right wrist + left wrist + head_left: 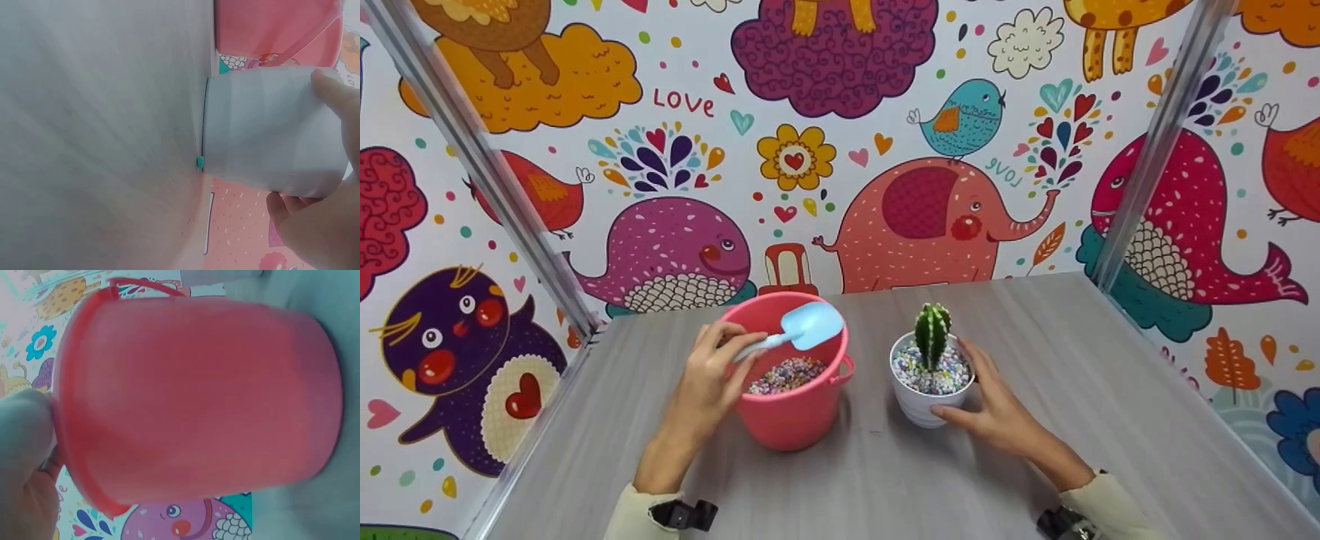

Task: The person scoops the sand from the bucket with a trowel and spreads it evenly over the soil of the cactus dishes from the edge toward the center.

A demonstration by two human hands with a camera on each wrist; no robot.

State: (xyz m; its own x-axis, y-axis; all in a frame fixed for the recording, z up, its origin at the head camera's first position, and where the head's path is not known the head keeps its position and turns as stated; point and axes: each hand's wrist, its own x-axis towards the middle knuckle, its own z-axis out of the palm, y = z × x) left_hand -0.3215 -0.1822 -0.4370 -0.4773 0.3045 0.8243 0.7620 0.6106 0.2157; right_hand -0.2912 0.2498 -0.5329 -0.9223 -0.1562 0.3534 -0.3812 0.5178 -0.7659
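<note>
In the head view my left hand (709, 375) pinches the handle of a small light blue shovel (812, 325) above a pink bucket (791, 424). The shovel's blade looks bare. Inside the bucket lie multicoloured pebbles (787, 375). My right hand (997, 405) holds a white pot (928, 409) from its right side, thumb at the front and fingers behind. A green cactus (932, 337) stands upright in the pot, surrounded by pale mixed pebbles (911, 367). The left wrist view shows the bucket's wall (197, 394) and part of that hand; the shovel is hidden there.
Both containers stand on a grey wood-grain table (877, 487). A tiny teal bead (199, 162) lies by the pot's base in the right wrist view. The bucket's handle (844, 371) hangs on its right side. Printed panels (682, 150) with metal posts (502, 165) enclose the table.
</note>
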